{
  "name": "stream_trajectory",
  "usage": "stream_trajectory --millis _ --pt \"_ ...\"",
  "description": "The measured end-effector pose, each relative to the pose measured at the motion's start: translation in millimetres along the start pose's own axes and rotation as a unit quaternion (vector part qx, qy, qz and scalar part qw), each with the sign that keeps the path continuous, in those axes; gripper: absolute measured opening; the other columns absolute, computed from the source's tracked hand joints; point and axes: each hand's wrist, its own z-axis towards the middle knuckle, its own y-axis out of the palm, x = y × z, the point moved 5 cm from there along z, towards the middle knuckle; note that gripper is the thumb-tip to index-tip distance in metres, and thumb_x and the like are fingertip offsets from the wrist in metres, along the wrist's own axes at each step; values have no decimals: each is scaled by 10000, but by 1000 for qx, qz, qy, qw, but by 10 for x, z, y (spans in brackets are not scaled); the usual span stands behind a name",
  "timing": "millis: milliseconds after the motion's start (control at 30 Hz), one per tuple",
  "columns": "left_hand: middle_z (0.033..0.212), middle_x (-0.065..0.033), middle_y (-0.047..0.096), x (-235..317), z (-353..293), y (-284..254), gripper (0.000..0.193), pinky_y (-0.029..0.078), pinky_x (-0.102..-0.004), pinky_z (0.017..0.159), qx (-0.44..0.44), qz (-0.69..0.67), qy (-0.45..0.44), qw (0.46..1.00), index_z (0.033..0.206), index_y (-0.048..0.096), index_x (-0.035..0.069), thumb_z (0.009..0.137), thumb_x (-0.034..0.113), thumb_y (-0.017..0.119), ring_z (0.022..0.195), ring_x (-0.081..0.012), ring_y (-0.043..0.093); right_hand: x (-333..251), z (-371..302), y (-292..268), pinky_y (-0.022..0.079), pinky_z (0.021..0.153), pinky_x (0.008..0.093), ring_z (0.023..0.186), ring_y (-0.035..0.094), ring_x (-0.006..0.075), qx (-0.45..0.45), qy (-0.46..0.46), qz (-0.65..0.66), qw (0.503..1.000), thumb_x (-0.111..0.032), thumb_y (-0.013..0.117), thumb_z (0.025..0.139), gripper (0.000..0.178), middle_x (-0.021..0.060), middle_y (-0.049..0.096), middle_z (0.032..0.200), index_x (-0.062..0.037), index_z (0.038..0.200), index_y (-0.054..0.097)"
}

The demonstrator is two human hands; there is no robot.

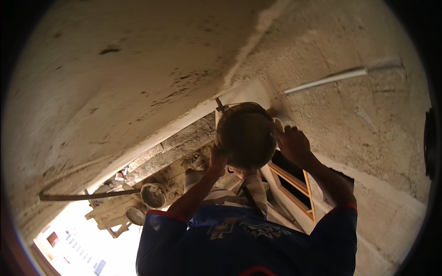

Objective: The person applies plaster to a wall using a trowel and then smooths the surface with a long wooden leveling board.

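Rough plastered walls (359, 119) enclose the work position, with wooden planks (170, 172) below. Take the dark round bucket (246, 135) as the clock centre; it is raised in front of the torso, between both hands. Left hand (218, 157): positioned at 8 o'clock, touching the bucket's side and gripping it, with part of the fingers hidden. Right hand (293, 141): positioned at 3 o'clock, just beside the rim, fingers curled around a pale handle-like piece (278, 125) — the part beyond it is blurred and cannot be identified. Contact between the right hand and the bucket cannot be confirmed. Bucket contents are too dark to tell.

Surrounding items: a white strip (327, 79) on the wall, toward 2 o'clock; a wooden window frame (294, 185), toward 5 o'clock; a mortar-coated bucket (153, 195) and a smaller round container (135, 215), toward 8 o'clock — both well apart from the hands.
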Motion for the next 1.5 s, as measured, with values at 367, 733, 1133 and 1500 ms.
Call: stream_trajectory --millis 367,733,1133,1500 --pt "839 -16 560 -1281 1433 -405 448 457 -264 573 -11 53 -36 998 1114 526 8 669 5 576 686 -120 543 200 772 2497 539 608 442 648 650 336 -126 -78 64 987 -215 601 776 186 162 632 684 -34 796 638" --pt "984 -80 632 -2755 2926 -1153 484 494 -300 701 -3 183 17 983 1179 521 -5 708 56 611 872 -142 591 869 1431 3737 512 546 421 664 614 308 -14 -10 4 1000 -226 560 830 234 160 573 776 -135 1037 617" --pt "958 -22 597 -3527 3521 -1731 522 454 -249 692 9 176 -55 983 1181 535 6 663 38 579 807 -100 556 896 2082 5561 468 563 429 692 616 278 -2 32 -8 999 -169 571 780 92 112 609 771 -110 832 620" --pt "955 -72 608 -3694 3526 -1873 503 489 -314 740 21 199 -84 976 1148 531 -23 652 37 591 862 -151 585 337 1810 5756 534 580 422 654 647 328 -163 -108 95 976 -182 595 752 149 150 632 683 -44 749 651"
